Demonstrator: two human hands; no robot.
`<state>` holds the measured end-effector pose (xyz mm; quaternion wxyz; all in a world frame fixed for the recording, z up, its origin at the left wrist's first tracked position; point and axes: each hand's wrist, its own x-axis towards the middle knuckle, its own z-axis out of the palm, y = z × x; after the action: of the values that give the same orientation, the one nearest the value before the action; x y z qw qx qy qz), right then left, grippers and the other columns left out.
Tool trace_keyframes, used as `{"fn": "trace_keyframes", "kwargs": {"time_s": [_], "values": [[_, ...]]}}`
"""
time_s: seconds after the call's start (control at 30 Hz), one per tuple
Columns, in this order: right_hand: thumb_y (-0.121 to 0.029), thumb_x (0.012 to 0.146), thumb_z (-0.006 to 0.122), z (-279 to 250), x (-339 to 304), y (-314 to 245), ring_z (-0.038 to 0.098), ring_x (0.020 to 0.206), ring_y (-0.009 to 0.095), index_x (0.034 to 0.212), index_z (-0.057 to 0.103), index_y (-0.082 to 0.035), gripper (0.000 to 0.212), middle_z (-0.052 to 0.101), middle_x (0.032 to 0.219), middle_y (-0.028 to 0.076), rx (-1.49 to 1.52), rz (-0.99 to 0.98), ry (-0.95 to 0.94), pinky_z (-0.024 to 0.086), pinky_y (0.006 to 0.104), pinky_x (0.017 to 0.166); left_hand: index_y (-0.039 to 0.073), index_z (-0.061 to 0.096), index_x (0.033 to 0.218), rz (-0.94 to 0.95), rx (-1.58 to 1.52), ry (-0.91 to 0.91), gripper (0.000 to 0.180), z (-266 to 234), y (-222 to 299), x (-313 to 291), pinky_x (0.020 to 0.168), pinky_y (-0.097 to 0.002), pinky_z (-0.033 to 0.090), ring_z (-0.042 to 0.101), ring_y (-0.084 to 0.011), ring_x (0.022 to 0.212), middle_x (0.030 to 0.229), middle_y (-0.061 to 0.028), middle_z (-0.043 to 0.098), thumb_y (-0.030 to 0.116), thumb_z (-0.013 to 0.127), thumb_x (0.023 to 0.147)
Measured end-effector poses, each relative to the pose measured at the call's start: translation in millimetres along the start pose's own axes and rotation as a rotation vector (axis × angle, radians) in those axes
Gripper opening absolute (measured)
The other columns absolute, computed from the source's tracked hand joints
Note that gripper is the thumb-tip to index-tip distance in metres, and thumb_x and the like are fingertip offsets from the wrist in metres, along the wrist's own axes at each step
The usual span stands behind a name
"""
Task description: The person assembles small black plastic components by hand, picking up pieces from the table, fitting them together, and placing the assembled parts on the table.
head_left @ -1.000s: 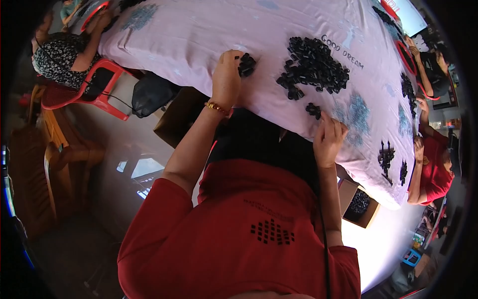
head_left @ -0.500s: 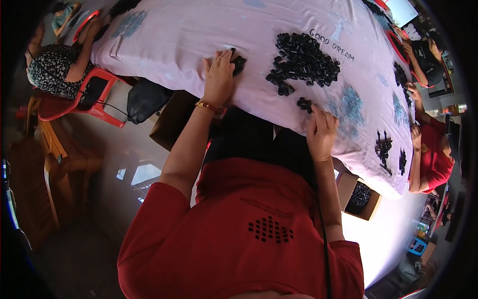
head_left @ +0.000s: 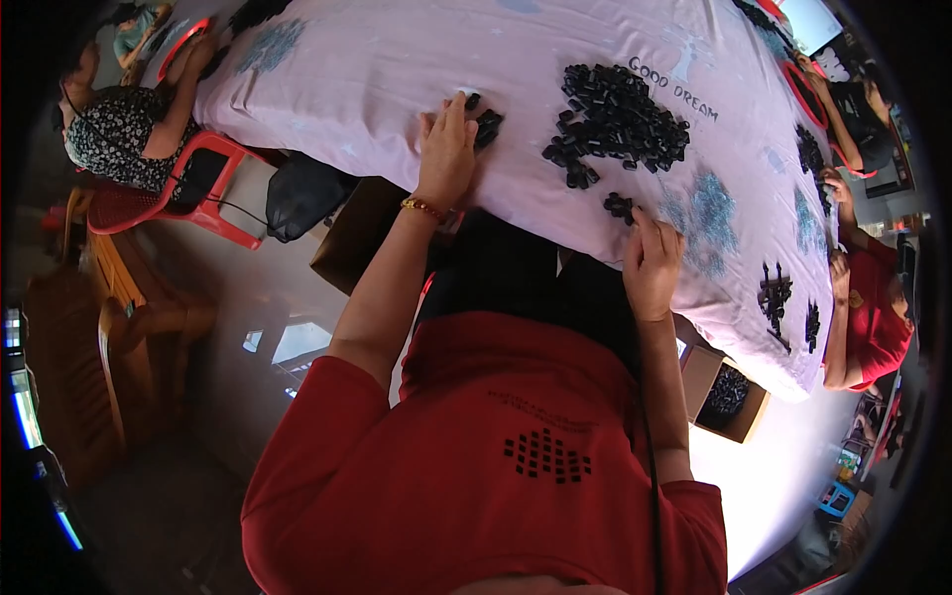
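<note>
My left hand (head_left: 448, 157) lies on the pink cloth with its fingers stretched out. Beside its fingertips is one small black piece (head_left: 472, 101), and a little group of similar black pieces (head_left: 487, 129) lies just right of the fingers. My right hand (head_left: 654, 256) rests near the table's front edge, its fingers curled together. Its fingertips reach the edge of a small cluster of black pieces (head_left: 619, 206); whatever they pinch is too small to make out. Beyond both hands spreads a large heap of short black cylindrical pieces (head_left: 625, 124).
Tiny blue-grey parts (head_left: 709, 223) are scattered right of my right hand. Black pieces stand in rows (head_left: 774, 296) near the right edge. An open carton (head_left: 759, 412) of black pieces sits below. A red chair (head_left: 213, 183) is at left; other people work around the table.
The fingers of my left hand have drawn closer together, and a black piece now shows by their tips. My right hand stays by the small cluster. The whole view has shifted slightly.
</note>
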<state>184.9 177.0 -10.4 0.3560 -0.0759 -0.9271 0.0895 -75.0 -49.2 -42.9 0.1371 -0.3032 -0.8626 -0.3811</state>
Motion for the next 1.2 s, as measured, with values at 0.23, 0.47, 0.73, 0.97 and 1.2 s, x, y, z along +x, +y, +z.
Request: {"fn": "trace_keyframes", "kwargs": {"time_s": [0.23, 0.47, 0.73, 0.97, 1.2], "values": [[-0.001, 0.086, 0.066, -0.5, 0.2, 0.2, 0.062, 0.094, 0.029, 0.119, 0.069, -0.007, 0.034, 0.066, 0.103, 0.009, 0.008, 0.002, -0.005, 0.046, 0.0431, 0.088, -0.006, 0.031, 0.154, -0.042, -0.053, -0.029, 0.055, -4.1, 3.1, 1.7, 0.121, -0.0581, 0.021, 0.048, -0.0425, 0.137, 0.138, -0.0293, 0.057, 0.019, 0.047, 0.107], [0.000, 0.084, 0.066, 0.0, 1.7, -1.8, 0.063, 0.095, 0.030, 0.119, 0.069, -0.007, 0.036, 0.066, 0.102, 0.009, 0.026, 0.011, 0.019, 0.047, 0.0434, 0.087, -0.010, 0.025, 0.154, -0.052, -0.025, -0.044, 0.058, -11.2, 8.4, 1.2, 0.121, -0.0575, 0.021, 0.047, -0.0432, 0.138, 0.144, -0.0313, 0.052, 0.017, 0.047, 0.107], [0.000, 0.081, 0.066, -3.2, 2.8, -2.8, 0.063, 0.095, 0.030, 0.118, 0.069, -0.007, 0.037, 0.066, 0.103, 0.009, 0.062, 0.034, 0.010, 0.047, 0.0430, 0.087, -0.011, 0.024, 0.155, 0.062, 0.049, 0.113, 0.061, -8.7, 32.6, 0.1, 0.123, -0.0581, 0.019, 0.042, -0.0486, 0.140, 0.146, -0.0339, 0.049, 0.018, 0.049, 0.107], [0.000, 0.081, 0.066, -5.5, 5.8, -3.2, 0.064, 0.095, 0.030, 0.117, 0.070, -0.007, 0.037, 0.066, 0.102, 0.009, 0.096, 0.041, 0.034, 0.048, 0.0432, 0.086, -0.001, 0.050, 0.146, 0.120, -0.350, -0.067, 0.047, -24.7, 94.0, -8.7, 0.105, -0.0430, 0.048, 0.061, -0.0354, 0.125, 0.136, -0.0231, 0.061, 0.006, 0.059, 0.100], [0.000, 0.082, 0.067, -7.2, 5.7, -0.3, 0.063, 0.092, 0.031, 0.117, 0.070, -0.007, 0.035, 0.064, 0.098, 0.010, 0.166, 0.094, 0.002, 0.048, 0.0439, 0.083, 0.010, 0.058, 0.142, 0.052, -0.416, -0.191, 0.050, -13.3, 120.6, -10.8, 0.083, -0.0323, 0.058, 0.069, -0.0239, 0.099, 0.110, -0.0134, 0.067, 0.004, 0.068, 0.093]]}}
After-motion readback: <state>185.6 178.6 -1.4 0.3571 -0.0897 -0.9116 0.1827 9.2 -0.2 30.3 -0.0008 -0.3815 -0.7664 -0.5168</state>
